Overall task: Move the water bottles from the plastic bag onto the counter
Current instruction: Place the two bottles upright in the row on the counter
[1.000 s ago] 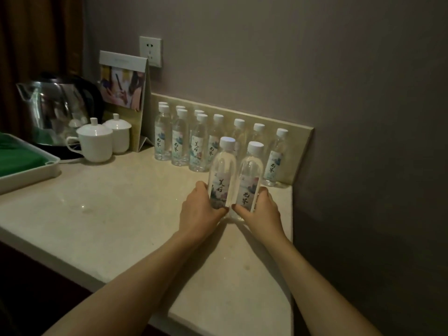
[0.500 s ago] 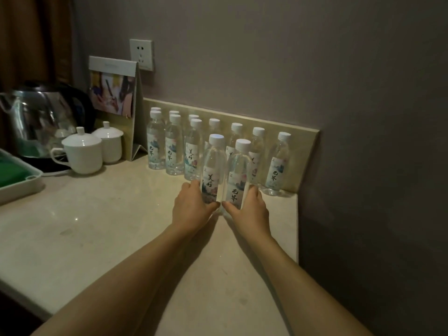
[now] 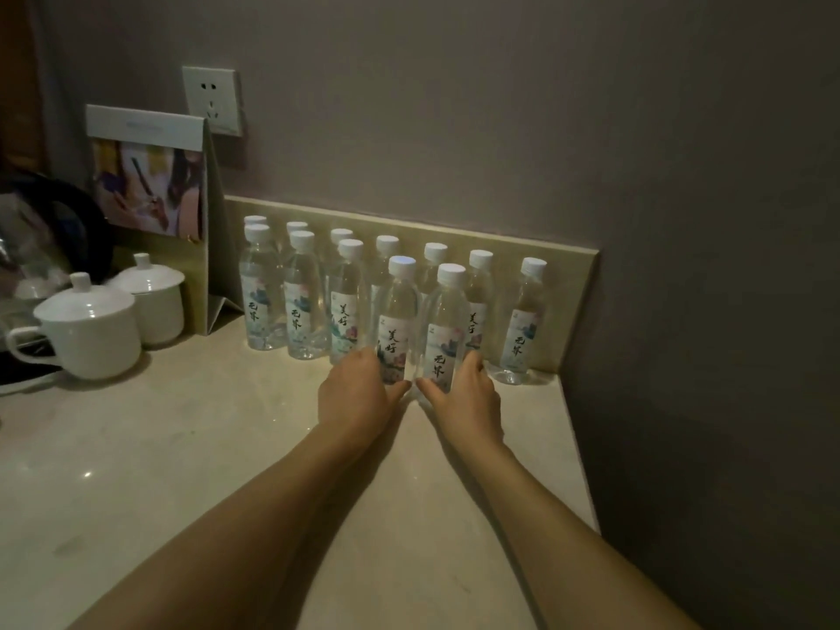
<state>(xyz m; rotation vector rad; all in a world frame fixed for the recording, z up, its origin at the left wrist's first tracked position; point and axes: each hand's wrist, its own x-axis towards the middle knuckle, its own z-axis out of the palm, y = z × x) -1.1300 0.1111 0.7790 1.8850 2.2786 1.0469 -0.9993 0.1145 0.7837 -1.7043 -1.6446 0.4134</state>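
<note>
A: Scene, largest first?
B: Wall [image 3: 500,106] at the back, socket [image 3: 212,101] mounted on it. Counter [image 3: 182,447] seen below, backsplash [image 3: 563,284] along its rear edge.

A: Left side?
B: Kettle [image 3: 50,229] partly cut off by the frame. Card [image 3: 150,184] stood upright against the backsplash. Two lidded cups placed in front of it: front cup [image 3: 86,329], rear cup [image 3: 150,302].

A: Bottles?
B: Row [image 3: 300,302] stood upright along the backsplash, white caps, printed labels. End bottle [image 3: 522,320] set apart near the right corner. Two more held just in front of the row, bases on or just above the counter; contact cannot be told.

A: Hands?
B: Left bottle [image 3: 397,311] is gripped low by the left hand [image 3: 352,397], fingers curled round it. Right bottle [image 3: 447,320] is gripped low by the right hand [image 3: 468,397], same wrap. Both bottles upright, side by side, nearly touching.

A: Bag?
B: Not seen in view.
</note>
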